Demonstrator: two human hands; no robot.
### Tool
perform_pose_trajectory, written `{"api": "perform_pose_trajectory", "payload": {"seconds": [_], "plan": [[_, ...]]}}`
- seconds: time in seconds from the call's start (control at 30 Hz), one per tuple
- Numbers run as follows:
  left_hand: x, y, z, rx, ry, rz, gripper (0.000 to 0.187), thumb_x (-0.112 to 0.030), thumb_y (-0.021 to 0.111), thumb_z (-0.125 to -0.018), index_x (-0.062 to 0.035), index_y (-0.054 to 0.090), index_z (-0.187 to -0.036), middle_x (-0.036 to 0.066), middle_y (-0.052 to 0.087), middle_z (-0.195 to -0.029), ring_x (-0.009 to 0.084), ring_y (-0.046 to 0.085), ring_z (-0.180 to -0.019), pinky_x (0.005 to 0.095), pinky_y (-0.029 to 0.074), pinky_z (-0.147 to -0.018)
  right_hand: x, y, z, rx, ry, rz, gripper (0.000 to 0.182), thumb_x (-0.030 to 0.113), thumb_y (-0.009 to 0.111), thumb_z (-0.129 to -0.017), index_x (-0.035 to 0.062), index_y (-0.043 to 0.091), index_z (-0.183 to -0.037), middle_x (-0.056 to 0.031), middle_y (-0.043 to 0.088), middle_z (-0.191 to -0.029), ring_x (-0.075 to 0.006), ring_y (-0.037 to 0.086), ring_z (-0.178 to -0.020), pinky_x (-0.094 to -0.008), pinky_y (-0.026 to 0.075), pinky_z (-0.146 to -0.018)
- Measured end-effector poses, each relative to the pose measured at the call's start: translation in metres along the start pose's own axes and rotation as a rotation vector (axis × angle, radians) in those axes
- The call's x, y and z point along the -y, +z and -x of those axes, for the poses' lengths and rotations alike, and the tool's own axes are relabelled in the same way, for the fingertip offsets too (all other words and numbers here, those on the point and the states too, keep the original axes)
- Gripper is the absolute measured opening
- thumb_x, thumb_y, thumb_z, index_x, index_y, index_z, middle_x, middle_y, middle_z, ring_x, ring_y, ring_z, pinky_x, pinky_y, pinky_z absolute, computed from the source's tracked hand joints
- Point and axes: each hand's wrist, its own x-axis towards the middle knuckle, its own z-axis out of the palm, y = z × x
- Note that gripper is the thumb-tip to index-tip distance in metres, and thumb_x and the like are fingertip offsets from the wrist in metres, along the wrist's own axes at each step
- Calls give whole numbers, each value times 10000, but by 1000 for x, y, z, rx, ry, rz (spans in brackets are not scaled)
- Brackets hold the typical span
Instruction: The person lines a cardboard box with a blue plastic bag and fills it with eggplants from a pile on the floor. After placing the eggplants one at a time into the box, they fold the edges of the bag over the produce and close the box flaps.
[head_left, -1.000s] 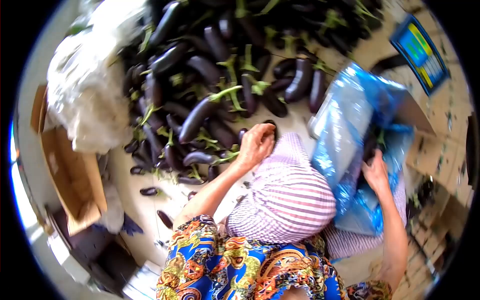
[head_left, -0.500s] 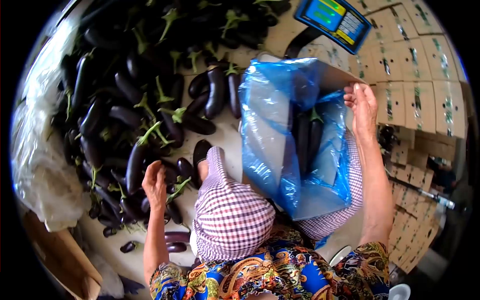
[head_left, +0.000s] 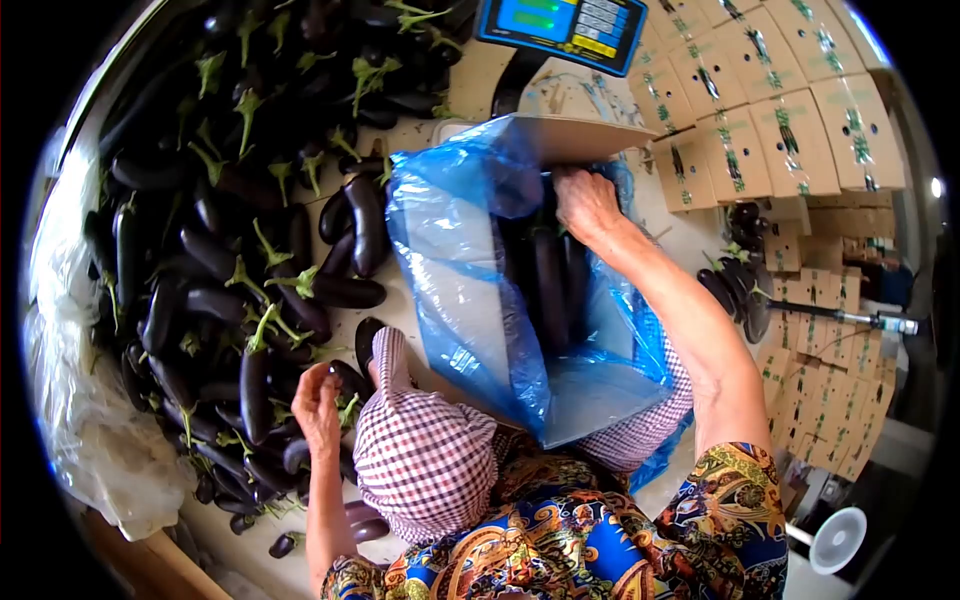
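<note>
My right hand (head_left: pixel 588 205) reaches into the upper end of a cardboard box (head_left: pixel 590 140) lined with a blue plastic bag (head_left: pixel 445 240). Its fingers are bent beside dark eggplants (head_left: pixel 548 285) lying lengthwise in the box; their tips and anything they grip are hidden. My left hand (head_left: pixel 318 405) is at the near right edge of a large eggplant pile (head_left: pixel 205 300), fingers curled together next to an eggplant (head_left: pixel 347 380). Whether that hand grips anything is too small to make out. The box rests beside my checkered trouser leg (head_left: pixel 425 465).
A scale display (head_left: pixel 560 25) stands beyond the box. Stacked cartons (head_left: pixel 790 140) rise at the right, with more eggplants (head_left: pixel 735 285) near them. Clear plastic sheeting (head_left: pixel 75 380) borders the pile on the left. A white round object (head_left: pixel 838 540) is at the lower right.
My right hand has moved from the box's upper right flap into the box, among the eggplants. My left hand remains by the pile, fingers still curled. The view has shifted right.
</note>
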Motion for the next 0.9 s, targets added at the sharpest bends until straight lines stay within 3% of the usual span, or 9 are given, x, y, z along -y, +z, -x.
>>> {"api": "perform_pose_trajectory", "payload": {"seconds": [0.1, 0.17, 0.23, 0.3, 0.37, 0.43, 0.53, 0.67, 0.9], "plan": [[-64, 16, -16, 64, 197, 27, 207, -19, 553, -947, 14, 609, -1144, 42, 659, -959, 114, 611, -817, 248, 500, -741, -9, -12, -1, -87, 2, -157, 136, 66, 540, -748, 39, 636, -841, -249, 652, -853, -462, 623, -769, -553, 508, -685], [-152, 50, -16, 207, 293, -147, 250, 3, 571, -918, 13, 604, -1165, 89, 666, -1018, 143, 636, -837, 280, 519, -738, -22, -5, -1, -62, -77, -142, 129, 82, 560, -739, 33, 634, -833, -238, 650, -817, -452, 630, -745, -539, 514, -662], [-201, 97, -20, 519, 526, -129, 319, 14, 575, -891, 10, 582, -1211, 135, 675, -987, 211, 663, -836, 330, 535, -745, -22, -3, 1, -21, -99, -76, 125, 85, 571, -733, 29, 656, -806, -223, 661, -797, -430, 648, -746, -512, 527, -654], [-266, 177, -20, 1015, 609, -295, 353, -21, 590, -877, 19, 569, -1227, 191, 675, -1006, 299, 664, -968, 366, 543, -827, -7, -11, 6, 29, -43, 41, 141, 75, 573, -730, 27, 702, -761, -203, 684, -792, -395, 679, -770, -473, 548, -660], [-238, 241, -38, 1081, 741, -598, 376, -112, 637, -842, 20, 567, -1187, 243, 657, -985, 381, 644, -955, 439, 533, -842, -6, -14, 4, 87, -28, 55, 153, 89, 587, -729, 28, 718, -777, -195, 689, -792, -364, 692, -771, -454, 552, -663], [-201, 291, -51, 1021, 672, -1059, 428, -211, 679, -801, 10, 562, -1149, 259, 649, -983, 419, 626, -953, 467, 515, -857, -8, -11, 5, 96, -45, 45, 150, 92, 590, -732, 37, 721, -780, -197, 689, -800, -361, 693, -772, -448, 552, -669], [-172, 330, -62, 848, 635, -1193, 506, -250, 721, -757, 7, 549, -1157, 258, 654, -973, 447, 615, -955, 469, 515, -848, -19, 3, 6, -17, -146, 63, 89, 112, 606, -720, 53, 673, -721, -186, 666, -761, -362, 673, -695, -456, 529, -598], [-147, 331, -88, 772, 526, -924, 578, -266, 744, -714, -39, 535, -1203, 257, 666, -975, 443, 622, -972, 483, 513, -857, -18, 6, 7, -23, -180, 19, 87, 122, 588, -742, 79, 654, -706, -167, 654, -732, -353, 662, -678, -460, 514, -586], [-166, 312, -50, 706, 395, -955, 558, -202, 710, -708, -74, 508, -1212, 264, 604, -1114, 445, 601, -1010, 485, 491, -899, -16, 13, 4, -67, -91, 15, 100, 135, 576, -779, 82, 660, -795, -145, 650, -763, -334, 665, -680, -457, 508, -623]]}}
